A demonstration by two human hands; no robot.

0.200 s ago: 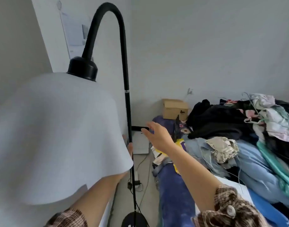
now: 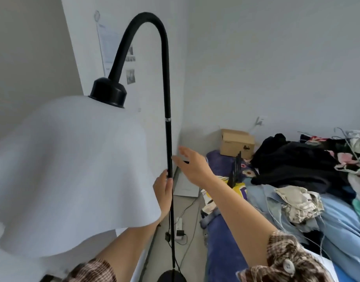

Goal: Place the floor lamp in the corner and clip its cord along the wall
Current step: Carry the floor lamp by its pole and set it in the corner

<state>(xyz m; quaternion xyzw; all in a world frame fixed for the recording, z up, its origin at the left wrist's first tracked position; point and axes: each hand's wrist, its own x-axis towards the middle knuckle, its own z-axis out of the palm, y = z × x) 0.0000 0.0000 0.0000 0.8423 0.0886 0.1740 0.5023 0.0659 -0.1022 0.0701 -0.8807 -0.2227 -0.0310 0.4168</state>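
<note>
- Two hands show now: the left hand (image 2: 164, 190), earlier mostly hidden behind the white wavy lampshade (image 2: 73, 169), grips the thin black lamp pole (image 2: 169, 151).
- Right hand (image 2: 193, 166), grip wide and empty, has drawn back toward the pole.

Black lamp pole (image 2: 168, 139), white shade (image 2: 73, 169), brown plaid sleeves (image 2: 277, 261).

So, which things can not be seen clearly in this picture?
Head view:
- Lamp base: cut off by the bottom edge.
- Left hand on the pole: palm side hidden behind the shade.
- Cord end: too thin to follow to the power strip.
- Wall papers: too blurred to read.
- Right hand: blurred.
</note>
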